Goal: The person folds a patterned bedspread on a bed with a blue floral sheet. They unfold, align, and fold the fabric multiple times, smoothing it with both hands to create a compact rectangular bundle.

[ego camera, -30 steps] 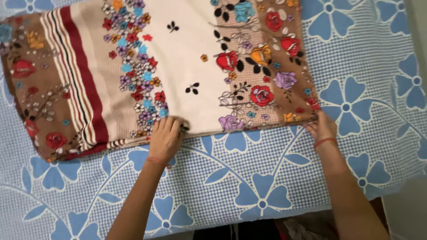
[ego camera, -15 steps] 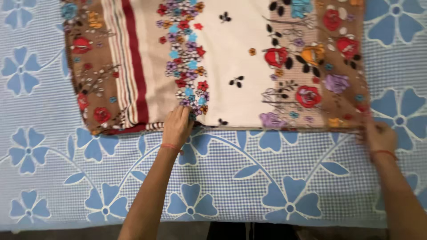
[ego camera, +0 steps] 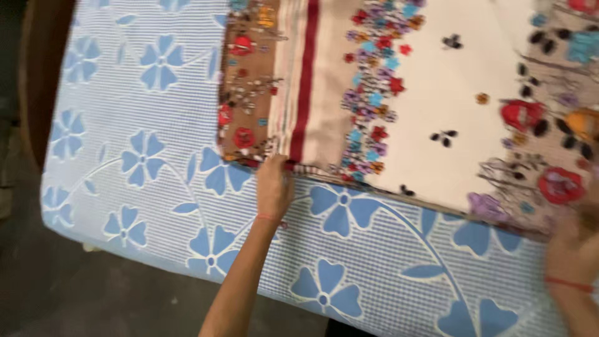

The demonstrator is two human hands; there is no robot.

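Near the bed's front edge, the left hand pinched the folded sheet's near hem, seemingly to square it; the right hand's fingers were blurred, grip unclear.

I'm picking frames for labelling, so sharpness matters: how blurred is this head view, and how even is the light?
Head view: motion blur throughout, worst at the right hand by the frame edge; the left hand on the folded floral cloth is softer-edged but readable. Light is even, no glare on the blue-flowered white bedcover; the floor lower left is dim.
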